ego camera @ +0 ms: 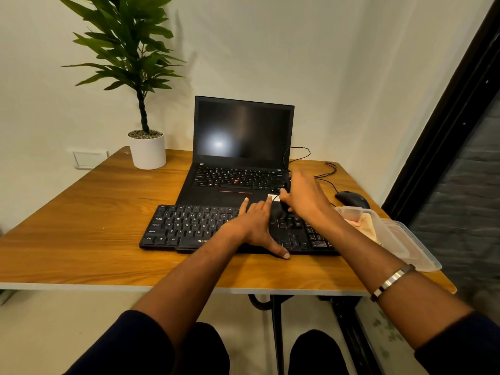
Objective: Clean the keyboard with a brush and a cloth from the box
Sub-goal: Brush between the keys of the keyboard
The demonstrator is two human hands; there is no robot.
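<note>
The right hand's fingers [284, 197] curl round a dark object, seemingly the brush [284, 206], though it is mostly hidden behind the hand and hard to make out against the black keys. That right hand [304, 197] hovers over the far right part of the keyboard [189, 226], near the front edge of the laptop [240, 147]. The left hand [257, 226] lies flat on the keyboard's middle, fingers straight and spread apart, thumb reaching over the near edge onto the bench [94, 212]. A metal bangle [392, 281] sits on the right forearm.

The keyboard lies across the bench directly in front of the open laptop, whose screen is dark. To the right of the keyboard, under the right forearm, stands the clear plastic box [405, 239] with a pale orange cloth [365, 224] inside it. Just beyond the box is a black mouse [351, 199], its cable looping back toward the laptop. A potted plant [147, 150] in a white pot stands at the bench's far left corner.
</note>
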